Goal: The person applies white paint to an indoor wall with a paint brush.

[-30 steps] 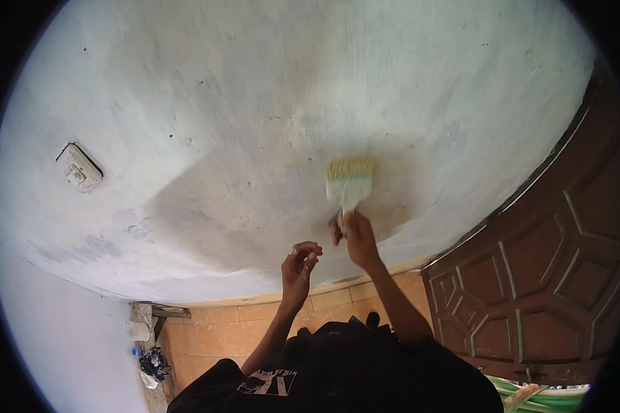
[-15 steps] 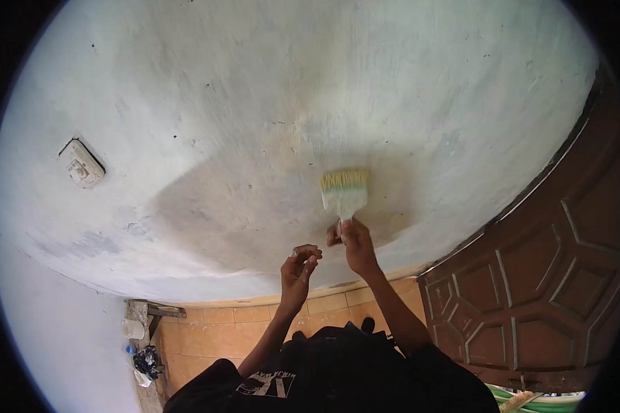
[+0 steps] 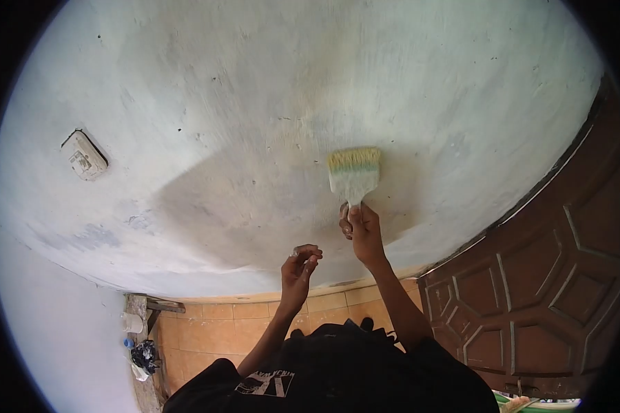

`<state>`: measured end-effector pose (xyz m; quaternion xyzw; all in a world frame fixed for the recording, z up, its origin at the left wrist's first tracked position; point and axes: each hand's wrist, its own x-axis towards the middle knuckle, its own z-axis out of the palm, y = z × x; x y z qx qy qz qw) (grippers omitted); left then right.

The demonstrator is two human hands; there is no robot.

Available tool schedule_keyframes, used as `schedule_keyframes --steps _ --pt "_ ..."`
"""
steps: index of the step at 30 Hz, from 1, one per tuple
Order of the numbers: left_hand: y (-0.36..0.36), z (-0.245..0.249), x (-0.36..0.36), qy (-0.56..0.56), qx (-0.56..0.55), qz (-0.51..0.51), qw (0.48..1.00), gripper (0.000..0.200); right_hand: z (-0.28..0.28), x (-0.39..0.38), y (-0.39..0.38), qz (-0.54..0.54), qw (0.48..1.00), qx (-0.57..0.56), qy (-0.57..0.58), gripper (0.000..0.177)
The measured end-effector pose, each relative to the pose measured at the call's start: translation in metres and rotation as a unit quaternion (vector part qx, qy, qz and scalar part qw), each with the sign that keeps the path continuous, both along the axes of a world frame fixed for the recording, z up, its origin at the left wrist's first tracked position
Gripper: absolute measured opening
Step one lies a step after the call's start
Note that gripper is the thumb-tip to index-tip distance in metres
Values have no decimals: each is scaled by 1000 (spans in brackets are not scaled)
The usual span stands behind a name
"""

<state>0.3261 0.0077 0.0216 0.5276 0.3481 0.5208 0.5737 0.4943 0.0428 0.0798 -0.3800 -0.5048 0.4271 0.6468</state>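
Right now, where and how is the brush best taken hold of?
I'd grip the brush by its handle, coming from the wearer's side, opposite the bristles. The handle is narrow enough to wrap, while the head flares wide and the bristles point away from the wearer. The right hand already holds it there, so a second hand would have little room.

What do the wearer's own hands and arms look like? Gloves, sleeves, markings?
Left hand and right hand both bare, no gloves. Pale smears on the left fingers. No watch or bracelet visible on either wrist. Short black sleeves, part of a black shirt with a white print, lettering too small to read surely.
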Motion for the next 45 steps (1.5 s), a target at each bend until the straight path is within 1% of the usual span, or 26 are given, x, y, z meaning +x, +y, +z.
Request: schedule_keyframes --steps 1,4,5,8,9,11,13,16,17,19,21,23,26,28,30,33,34,36,38,39,40,41,43,45 --pt "1 -1 1 -3 9 0 1000 24 -23 5 5 7 1000 3 -20 47" --pt "3 -5 4 -19 8 0 1000 24 -91 -1 -19 -10 996 -93 -9 45" --pt "1 -7 4 -25 -1 0 1000 24 -108 -6 -33 -22 990 -136 -11 44" --pt "1 -9 2 -38 -12 -15 999 20 -138 -8 -62 -56 981 -186 -13 44" --pt "4 -9 2 -28 -7 -11 1000 21 -124 -7 -59 -61 985 -163 -11 44" --pt "3 -10 1 -3 -6 -8 1000 23 -69 -9 -57 -73 989 -126 -2 44" --pt "3 -6 3 -6 -5 -10 1000 22 -27 -3 -38 -69 997 -5 -16 41" --pt "4 -3 8 -10 7 -18 1000 22 -5 9 -9 12 997 -32 64 43" --pt "5 -2 10 -11 14 -20 1000 22 -14 11 -7 24 996 -52 63 44" --pt "4 -2 11 -7 18 -23 1000 22 -51 19 -2 51 993 -90 58 46" --pt "2 -4 11 -4 8 -20 1000 23 -80 15 -23 31 991 -125 23 46" --pt "-1 -5 9 -7 5 -13 1000 24 -104 5 -49 15 980 -200 18 52" --pt "-1 -7 6 -10 -2 -4 1000 24 -79 -7 -71 -15 979 -200 33 50" --pt "-2 -7 3 -7 -11 -2 1000 24 -59 -2 -65 -21 994 -106 -10 50" --pt "-2 -6 5 -3 -20 -4 1000 23 -16 5 -51 -23 999 -22 -41 49" --pt "-3 -5 9 -17 -27 -30 999 18 9 7 -28 -42 998 -28 -32 51" --pt "-4 -5 10 -11 -21 -32 999 18 -2 8 -26 -44 998 -36 -28 51" --pt "-4 -4 13 -2 -8 -33 999 17 -49 10 -14 -46 998 -48 -23 50" --pt "-5 -5 16 -13 -4 -29 999 20 -102 3 -26 -57 996 -61 0 46" --pt "-7 -7 17 -18 -4 -25 1000 22 -135 -1 -43 -65 993 -101 3 45" --pt "-10 -9 18 -17 -9 -24 1000 22 -156 -4 -56 -74 987 -140 7 45" --pt "-11 -10 17 -14 -12 -25 1000 22 -151 -7 -61 -70 988 -137 25 45" --pt "-8 -10 15 -7 -12 -28 1000 22 -120 -13 -73 -66 988 -126 67 45" --pt "-9 -15 15 -5 -18 -35 999 22 -68 -10 -63 -53 994 -75 61 45"
